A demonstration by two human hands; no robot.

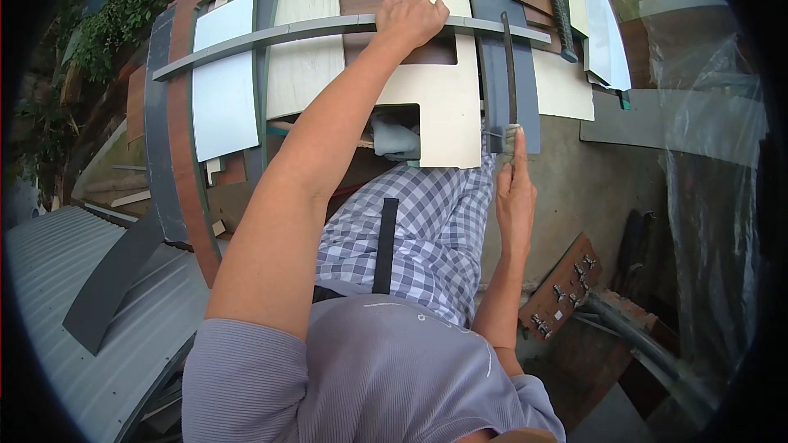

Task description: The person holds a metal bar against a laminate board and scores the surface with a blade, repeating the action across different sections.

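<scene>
My left hand [410, 20] is closed around a long grey metal bar [308, 29], which lies crosswise over several boards. My right hand [516, 184] grips the wrapped handle of a long, narrow dark blade [512, 74], index finger stretched along the handle. The blade points away from me, and its far part crosses the bar near the bar's right end. Whether its edge is toothed is too small to tell. Beneath the blade lies a blue-grey board [525, 107]. A cream board with cut-outs [451, 107] is beside it, under the bar.
A hammer [560, 16] with a teal and black handle rests on boards at the far right. Clear plastic sheeting [702, 164] hangs at right. A brown board with metal hinges [562, 287] leans low on the right. Corrugated metal sheeting [107, 279] spreads at lower left.
</scene>
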